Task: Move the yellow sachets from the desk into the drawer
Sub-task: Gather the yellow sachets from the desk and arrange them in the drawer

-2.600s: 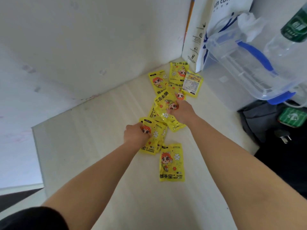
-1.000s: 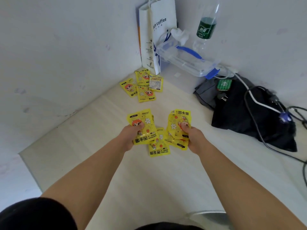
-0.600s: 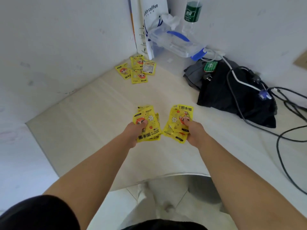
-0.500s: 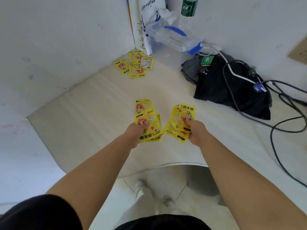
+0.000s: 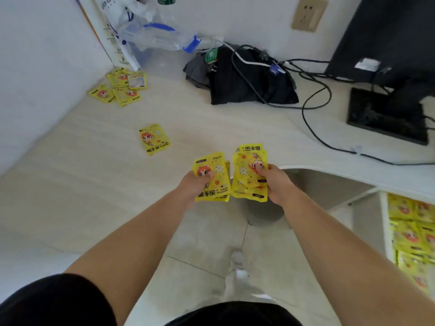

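My left hand [image 5: 191, 188] grips a small stack of yellow sachets [image 5: 213, 178] with a cartoon face, held over the desk's front edge. My right hand [image 5: 276, 183] grips a second bunch of yellow sachets [image 5: 249, 171] just beside it. One sachet [image 5: 154, 138] lies alone on the pale desk [image 5: 82, 172]. Several more sachets [image 5: 118, 87] lie in the far left corner by the wall. At the lower right an open drawer [image 5: 386, 222] holds many yellow sachets [image 5: 414, 236].
A black cloth bundle [image 5: 249, 83] with cables [image 5: 313, 118] sits at the back. A clear plastic box with blue clips [image 5: 155, 36] and a paper bag [image 5: 113, 31] stand in the corner. A black monitor base [image 5: 386, 116] is at the right. Tiled floor shows below.
Both hands have drawn back from the desk's corner toward the front edge and rightward with sachets in them. One sachet stayed on the desk. The drawer has come into view.
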